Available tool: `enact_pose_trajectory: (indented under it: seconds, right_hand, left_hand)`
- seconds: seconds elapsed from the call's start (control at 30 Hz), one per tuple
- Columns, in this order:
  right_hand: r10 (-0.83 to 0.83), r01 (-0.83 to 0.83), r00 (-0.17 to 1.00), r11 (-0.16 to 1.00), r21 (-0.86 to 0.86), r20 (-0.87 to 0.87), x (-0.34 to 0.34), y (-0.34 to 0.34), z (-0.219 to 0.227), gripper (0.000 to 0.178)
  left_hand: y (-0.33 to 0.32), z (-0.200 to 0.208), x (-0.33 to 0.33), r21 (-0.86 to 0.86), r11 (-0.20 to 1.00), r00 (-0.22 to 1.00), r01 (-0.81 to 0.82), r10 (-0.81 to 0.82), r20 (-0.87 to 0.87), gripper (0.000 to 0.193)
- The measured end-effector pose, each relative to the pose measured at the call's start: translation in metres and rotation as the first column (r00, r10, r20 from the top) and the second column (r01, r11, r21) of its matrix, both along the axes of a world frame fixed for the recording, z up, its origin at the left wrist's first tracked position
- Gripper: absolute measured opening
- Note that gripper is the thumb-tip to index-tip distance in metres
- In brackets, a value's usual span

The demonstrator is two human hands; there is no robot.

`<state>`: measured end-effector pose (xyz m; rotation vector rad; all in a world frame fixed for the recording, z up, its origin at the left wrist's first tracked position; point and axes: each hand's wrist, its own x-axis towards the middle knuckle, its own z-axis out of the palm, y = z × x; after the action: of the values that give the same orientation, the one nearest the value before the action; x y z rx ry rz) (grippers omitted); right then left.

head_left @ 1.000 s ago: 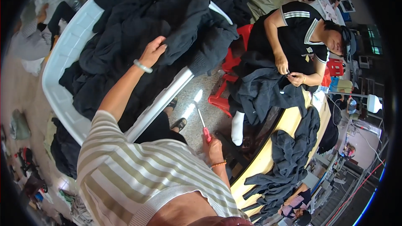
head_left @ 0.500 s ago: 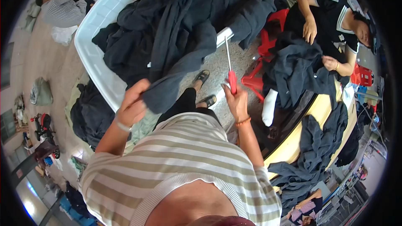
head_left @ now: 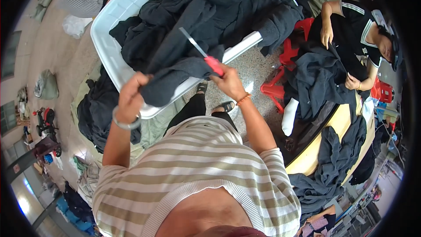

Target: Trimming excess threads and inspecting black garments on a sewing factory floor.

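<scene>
Fingers of the left hand (head_left: 131,96) are clenched around a bunched end of the dark garment (head_left: 175,77), while the right hand (head_left: 228,82) grips a red-handled cutter (head_left: 202,55) laid against it. The cloth looks soft, limp and light, best held by a gathered edge. Beyond, it trails into the white tub (head_left: 112,57) of dark clothes (head_left: 219,8).

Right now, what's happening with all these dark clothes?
A person in a striped top holds up a dark grey fabric garment: the left hand grips one end, while the right hand holds a red-handled tool with a thin metal blade against it. In front stands a large white plastic tub heaped with similar dark clothes. To the right, another person in a dark top with white stripes handles a dark garment beside a yellow table draped with more.
</scene>
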<state>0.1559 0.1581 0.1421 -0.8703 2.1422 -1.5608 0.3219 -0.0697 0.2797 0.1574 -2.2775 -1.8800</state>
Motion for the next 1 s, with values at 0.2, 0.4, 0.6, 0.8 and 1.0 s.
enact_pose_trajectory:
  seconds: [0.2,0.4,0.6,0.8,1.0]
  right_hand:
    - [-0.017,0.053,0.923,0.995,-0.084,0.384,-0.048,0.009,0.07,0.012]
    - [-0.169,0.135,0.948,0.981,0.142,0.269,-0.105,-0.094,0.074,0.028]
    - [-0.176,0.295,0.948,0.798,0.525,-0.266,-0.106,-0.103,-0.014,0.037]
    - [-0.146,0.333,0.932,0.709,0.622,-0.332,-0.063,-0.079,-0.014,0.029]
    - [-0.127,0.183,0.983,0.739,0.649,-0.133,-0.054,-0.094,-0.005,0.033]
  left_hand:
    - [-0.143,-0.009,-0.086,-0.671,0.719,0.98,-0.183,0.081,-0.181,0.018]
    - [-0.259,-0.028,-0.243,-0.888,0.025,0.889,-0.459,0.005,-0.459,0.025]
    - [-0.212,-0.176,-0.285,-0.622,0.696,0.933,-0.36,0.289,-0.216,0.032]
    - [-0.162,-0.3,-0.239,-0.236,0.878,0.848,-0.416,0.469,0.248,0.051]
    - [-0.14,-0.296,-0.269,0.069,0.858,0.857,-0.51,0.499,0.129,0.044]
